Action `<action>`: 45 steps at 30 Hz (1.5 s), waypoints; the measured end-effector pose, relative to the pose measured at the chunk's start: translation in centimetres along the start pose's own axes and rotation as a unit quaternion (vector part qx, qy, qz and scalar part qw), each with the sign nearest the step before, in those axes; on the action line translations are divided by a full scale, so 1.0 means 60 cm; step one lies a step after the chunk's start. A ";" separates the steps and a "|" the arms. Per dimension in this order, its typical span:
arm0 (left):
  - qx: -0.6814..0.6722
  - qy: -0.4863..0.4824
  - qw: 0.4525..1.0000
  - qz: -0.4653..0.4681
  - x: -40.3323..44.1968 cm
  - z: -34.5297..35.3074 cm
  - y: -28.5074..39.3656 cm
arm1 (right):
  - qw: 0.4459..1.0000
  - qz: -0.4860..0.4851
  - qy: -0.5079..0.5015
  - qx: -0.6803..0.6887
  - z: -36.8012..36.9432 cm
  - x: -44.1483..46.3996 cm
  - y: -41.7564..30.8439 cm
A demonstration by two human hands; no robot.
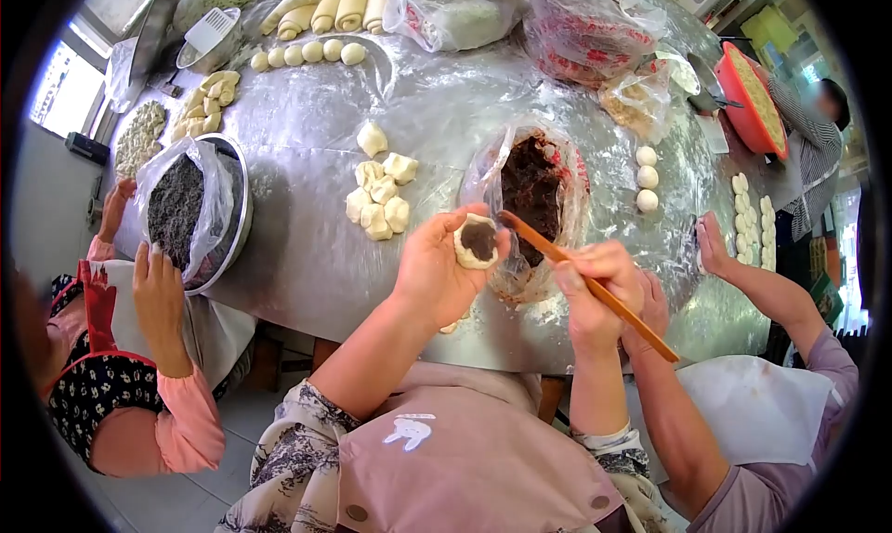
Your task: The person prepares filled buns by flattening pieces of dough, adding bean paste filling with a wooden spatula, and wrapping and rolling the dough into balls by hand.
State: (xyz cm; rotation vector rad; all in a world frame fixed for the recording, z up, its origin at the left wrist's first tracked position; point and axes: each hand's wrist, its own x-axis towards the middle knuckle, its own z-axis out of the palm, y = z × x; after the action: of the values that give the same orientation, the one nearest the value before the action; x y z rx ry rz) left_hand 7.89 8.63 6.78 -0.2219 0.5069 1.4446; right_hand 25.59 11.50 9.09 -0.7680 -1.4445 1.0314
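Nearest us, below the bench edge, spreads a dusty-pink apron [474, 459]. Above it, our left hand [432, 263] has its fingers curled around a round, pale dough piece [469, 259] with dark paste [478, 240] in its middle. Our right hand [595, 291] has its fingers closed on a long, flat, reddish-brown wooden stick [627, 317]. The stick's long axis slants from lower right to upper left, its far tip just beside the upper right edge of the dough piece; we cannot tell whether they touch. So the dough lies up and to the left of our right fingers, along the line of the stick. A co-worker's hand [653, 301] is just beside our right hand.

Just beyond the hands, a clear plastic bag [573, 189] sits open on the silvery metal bench [307, 282], holding reddish-brown filling [530, 184]. Left of it lies a cluster of cream-coloured dough lumps [384, 190]; to its right stand three white dough balls [648, 178] in a line. Farther off are a row of small, round dough balls [313, 52] and, beyond them, thick cream-coloured dough rolls [353, 3].
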 end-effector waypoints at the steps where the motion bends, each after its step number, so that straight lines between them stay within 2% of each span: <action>1: 0.004 -0.012 1.000 -0.011 -0.001 0.001 0.000 | 0.999 -0.019 -0.025 -0.030 0.000 0.006 0.009; 2: 0.008 -0.023 0.999 -0.021 -0.004 0.000 0.000 | 0.996 -0.037 -0.050 -0.058 0.001 0.007 0.013; 5: 0.076 0.038 0.996 -0.029 -0.009 0.005 0.004 | 0.997 0.028 -0.067 -0.027 -0.004 0.008 0.007; 8: 0.144 0.053 0.987 -0.040 -0.005 -0.002 0.003 | 0.992 0.073 -0.100 -0.003 -0.013 0.015 0.005; 14: 0.176 0.057 0.982 -0.048 -0.003 -0.012 -0.002 | 0.976 0.187 -0.112 -0.012 -0.021 0.014 0.013; 17: 0.166 0.042 0.983 -0.062 -0.003 -0.015 -0.002 | 0.940 0.316 -0.019 0.128 -0.010 0.020 0.008; 20: 0.148 0.083 0.982 -0.081 -0.005 0.010 0.004 | 0.884 0.391 -0.010 0.257 -0.030 0.014 0.036; 23: 0.133 0.060 0.989 0.003 0.026 -0.021 0.006 | 0.816 0.421 -0.012 0.395 -0.028 0.012 0.038; 26: 0.064 -0.013 0.996 -0.064 0.006 -0.023 0.030 | 0.848 0.363 0.133 0.363 -0.050 0.047 0.009; 29: 0.049 -0.057 0.995 -0.072 -0.008 -0.038 0.036 | 0.956 0.212 0.133 0.155 -0.063 0.079 0.014; 30: 0.035 -0.080 0.993 -0.084 -0.008 -0.040 0.035 | 0.976 0.193 0.090 -0.032 -0.061 0.087 0.019; 31: 0.027 -0.076 0.993 -0.083 -0.009 -0.039 0.030 | 0.961 0.169 0.040 -0.217 -0.054 0.095 0.029; 32: 0.019 -0.072 0.994 -0.082 -0.010 -0.037 0.025 | 0.909 0.139 -0.012 -0.393 -0.046 0.101 0.040; 35: 0.074 -0.044 0.994 -0.070 -0.015 -0.030 0.009 | 0.904 0.097 -0.048 -0.414 -0.019 0.102 0.082; 39: 0.137 -0.018 0.988 -0.064 -0.023 -0.015 -0.006 | 0.914 0.101 -0.050 -0.391 -0.018 0.096 0.091; 42: 0.134 -0.010 0.989 -0.063 -0.032 -0.011 -0.005 | 0.932 0.115 -0.005 -0.345 -0.030 0.035 0.091; 45: 0.127 -0.005 0.990 -0.058 -0.038 -0.014 -0.010 | 0.945 0.135 0.033 -0.297 -0.016 -0.037 0.036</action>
State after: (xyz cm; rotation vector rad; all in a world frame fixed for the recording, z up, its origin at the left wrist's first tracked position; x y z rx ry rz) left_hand 8.18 6.17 7.00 -0.0399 0.6543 1.2540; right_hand 26.63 10.51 6.18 -1.4549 -1.6387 0.7540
